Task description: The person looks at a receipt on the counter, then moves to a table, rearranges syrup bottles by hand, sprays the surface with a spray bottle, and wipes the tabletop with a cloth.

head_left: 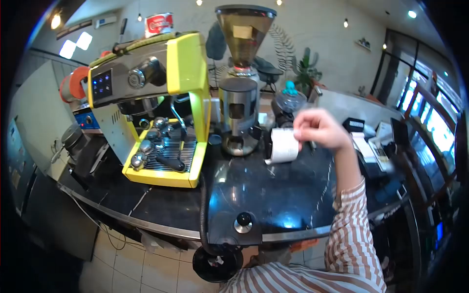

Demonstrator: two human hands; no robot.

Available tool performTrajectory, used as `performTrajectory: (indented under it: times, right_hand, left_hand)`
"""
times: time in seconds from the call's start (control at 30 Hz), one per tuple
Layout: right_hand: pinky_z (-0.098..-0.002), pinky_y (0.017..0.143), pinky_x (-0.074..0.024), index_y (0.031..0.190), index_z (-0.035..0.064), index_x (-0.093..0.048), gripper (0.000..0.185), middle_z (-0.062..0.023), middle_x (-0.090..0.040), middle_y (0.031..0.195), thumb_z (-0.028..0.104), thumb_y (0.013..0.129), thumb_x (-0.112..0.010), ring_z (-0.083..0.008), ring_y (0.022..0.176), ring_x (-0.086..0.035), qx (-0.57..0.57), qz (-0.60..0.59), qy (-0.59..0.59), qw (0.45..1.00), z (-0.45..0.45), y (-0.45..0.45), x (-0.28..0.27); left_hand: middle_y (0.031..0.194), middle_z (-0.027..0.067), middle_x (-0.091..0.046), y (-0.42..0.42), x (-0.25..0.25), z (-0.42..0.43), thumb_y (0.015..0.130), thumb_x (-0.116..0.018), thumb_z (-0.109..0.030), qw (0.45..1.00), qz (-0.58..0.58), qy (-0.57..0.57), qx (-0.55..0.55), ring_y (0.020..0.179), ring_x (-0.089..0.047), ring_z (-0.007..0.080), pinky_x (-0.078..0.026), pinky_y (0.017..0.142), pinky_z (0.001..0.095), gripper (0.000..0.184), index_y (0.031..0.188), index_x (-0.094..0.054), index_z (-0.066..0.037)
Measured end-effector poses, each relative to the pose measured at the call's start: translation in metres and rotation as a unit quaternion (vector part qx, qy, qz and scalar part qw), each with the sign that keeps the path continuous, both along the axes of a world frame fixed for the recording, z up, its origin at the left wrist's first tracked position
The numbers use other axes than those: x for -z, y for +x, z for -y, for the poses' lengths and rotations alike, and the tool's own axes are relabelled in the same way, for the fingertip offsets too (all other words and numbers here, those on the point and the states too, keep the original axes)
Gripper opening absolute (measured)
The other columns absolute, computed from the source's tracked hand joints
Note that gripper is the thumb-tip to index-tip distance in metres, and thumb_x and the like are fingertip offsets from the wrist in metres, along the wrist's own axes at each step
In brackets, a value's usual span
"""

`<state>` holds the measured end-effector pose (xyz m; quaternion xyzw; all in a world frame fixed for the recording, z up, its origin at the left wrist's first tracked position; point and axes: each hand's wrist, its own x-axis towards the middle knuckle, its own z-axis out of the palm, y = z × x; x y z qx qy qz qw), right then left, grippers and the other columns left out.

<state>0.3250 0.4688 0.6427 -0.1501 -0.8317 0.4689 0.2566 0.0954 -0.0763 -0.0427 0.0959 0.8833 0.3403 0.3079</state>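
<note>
My right hand (320, 129), in a brown-and-white striped sleeve, is raised over the right part of the black counter (273, 195). Its thumb and fingers pinch the right edge of a curled white paper slip (285, 145), which bends down toward the counter. Faint marks show on the paper, too small to read. Just left of the slip stands a tall coffee grinder (239, 107) with a dark bean hopper. A second, lower grinder (290, 100) with a clear lid is behind the hand. My left hand is out of view.
A yellow espresso machine (188, 63) takes up the counter's left side, with metal portafilters on its drip tray. A tamper (243, 222) sits near the front edge, above a black bin (217, 266). Card and till devices (378, 146) stand at the right.
</note>
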Motion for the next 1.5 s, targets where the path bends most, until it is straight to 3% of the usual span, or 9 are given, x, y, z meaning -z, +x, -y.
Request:
performTrajectory:
  times: [0.13, 0.3, 0.6, 0.7, 0.9, 1.03, 1.17, 1.4, 1.5]
  right_hand:
    - [-0.0263, 0.054, -0.0552, 0.089, 0.0026, -0.064, 0.008, -0.0048, -0.065, 0.073, 0.010, 0.087, -0.064, -0.0112, 0.059, -0.064, 0.080, 0.120, -0.299, 0.943, -0.021, 0.043, 0.162]
    - [-0.0239, 0.048, -0.0500, 0.085, 0.0059, -0.064, 0.007, 0.0012, -0.057, 0.063, 0.012, 0.084, -0.066, -0.0064, 0.049, -0.053, 0.202, 0.220, -0.355, 0.886, -0.010, 0.065, 0.270]
    - [-0.0315, 0.054, -0.0503, 0.086, 0.0050, -0.061, 0.019, -0.0060, -0.055, 0.061, 0.010, 0.069, -0.069, -0.0168, 0.055, -0.057, 0.354, 0.153, 0.102, 0.917, 0.021, 0.044, 0.294]
    - [-0.0408, 0.074, -0.0524, 0.089, 0.0125, -0.067, 0.018, -0.0050, -0.062, 0.092, 0.009, 0.076, -0.056, -0.0293, 0.085, -0.064, 0.386, 0.199, 0.268, 0.860, 0.046, 0.028, 0.304]
    - [-0.0412, 0.078, -0.0528, 0.085, 0.0040, -0.069, 0.019, -0.0103, -0.065, 0.096, 0.019, 0.079, -0.059, -0.0311, 0.091, -0.063, 0.302, 0.234, 0.269, 0.884, 0.052, 0.036, 0.296]
    - [-0.0405, 0.089, -0.0487, 0.100, 0.0031, -0.068, 0.027, -0.0136, -0.066, 0.107, 0.018, 0.078, -0.062, -0.0341, 0.097, -0.061, 0.374, 0.067, 0.267, 0.886, 0.035, 0.136, 0.279]
    - [-0.0420, 0.090, -0.0480, 0.100, 0.0037, -0.068, 0.024, -0.0172, -0.067, 0.103, 0.016, 0.080, -0.063, -0.0331, 0.099, -0.061, 0.634, 0.222, 0.335, 0.660, 0.019, 0.269, 0.296]
    - [-0.0488, 0.063, -0.0515, 0.073, 0.0090, -0.066, 0.027, -0.0178, -0.064, 0.070, 0.020, 0.090, -0.049, -0.0357, 0.068, -0.064, 0.588, 0.228, 0.255, 0.733, 0.013, 0.316, 0.319]
    - [-0.0447, 0.070, -0.0530, 0.079, 0.0117, -0.069, 0.014, -0.0140, -0.067, 0.079, 0.019, 0.083, -0.058, -0.0338, 0.078, -0.065, 0.520, 0.153, 0.268, 0.796, 0.026, 0.298, 0.316]
  left_hand:
    - [0.111, 0.0189, -0.066, -0.009, -0.005, 0.001, 0.090, -0.055, -0.033, 0.999, 0.010, 0.001, 0.038, 0.107, -0.060, 0.0357, -0.047, 0.093, 0.0418, 0.040, 0.115, -0.063, -0.003]
    - [0.110, 0.0191, -0.066, -0.024, -0.007, 0.009, 0.090, -0.055, -0.033, 0.997, 0.014, 0.000, 0.081, 0.106, -0.061, 0.0356, -0.047, 0.092, 0.0421, 0.040, 0.114, -0.063, -0.003]
    - [0.108, 0.0196, -0.066, -0.034, -0.022, 0.015, 0.089, -0.055, -0.033, 0.990, 0.019, -0.016, 0.139, 0.105, -0.062, 0.0355, -0.048, 0.092, 0.0425, 0.040, 0.113, -0.064, -0.002]
    - [0.108, 0.0198, -0.067, -0.034, -0.032, -0.007, 0.089, -0.055, -0.034, 0.983, 0.012, -0.016, 0.182, 0.104, -0.062, 0.0355, -0.048, 0.091, 0.0427, 0.040, 0.113, -0.064, -0.002]
    - [0.107, 0.0201, -0.067, -0.013, -0.052, -0.080, 0.089, -0.055, -0.034, 0.965, -0.008, 0.015, 0.261, 0.103, -0.063, 0.0354, -0.048, 0.091, 0.0430, 0.040, 0.112, -0.064, -0.002]
    - [0.106, 0.0203, -0.067, 0.018, -0.068, -0.139, 0.088, -0.055, -0.034, 0.954, -0.019, 0.037, 0.297, 0.102, -0.063, 0.0354, -0.048, 0.091, 0.0432, 0.040, 0.112, -0.064, -0.002]
    - [0.105, 0.0205, -0.067, 0.055, -0.077, -0.177, 0.088, -0.056, -0.034, 0.946, -0.023, 0.031, 0.322, 0.101, -0.063, 0.0353, -0.048, 0.090, 0.0434, 0.041, 0.111, -0.065, -0.001]
    - [0.104, 0.0209, -0.067, 0.104, -0.074, -0.215, 0.088, -0.056, -0.034, 0.937, -0.027, -0.009, 0.348, 0.100, -0.064, 0.0352, -0.049, 0.090, 0.0438, 0.041, 0.110, -0.065, -0.001]
    - [0.103, 0.0210, -0.067, 0.117, -0.075, -0.221, 0.087, -0.056, -0.034, 0.935, -0.029, -0.022, 0.353, 0.100, -0.064, 0.0352, -0.049, 0.090, 0.0439, 0.041, 0.110, -0.065, -0.001]
